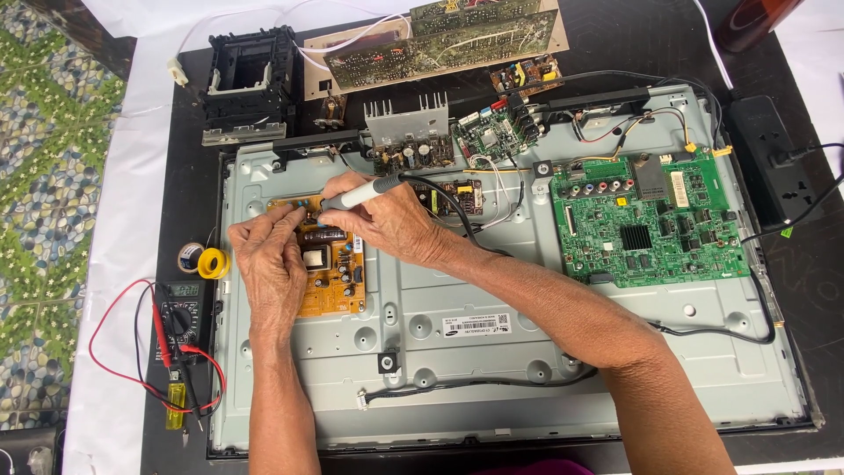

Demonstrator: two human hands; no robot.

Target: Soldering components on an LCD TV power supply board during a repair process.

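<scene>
My right hand [387, 220] grips a grey-handled soldering iron [362, 192], its tip down on the upper part of an orange power board [332, 286] mounted on a television's grey metal back panel [492, 352]. My left hand [268, 255] rests on the board's left edge, its fingers pinched right beside the iron's tip; whether they hold anything is hidden. The iron's black cord [448, 207] runs off behind my right hand.
A green main board [646, 224] sits on the panel's right. A multimeter [180, 308] with red and black leads, a yellow solder spool [214, 262] and a tape roll lie left. Loose circuit boards [440, 40], a heatsink board and a black frame lie behind. A power strip [774, 158] is far right.
</scene>
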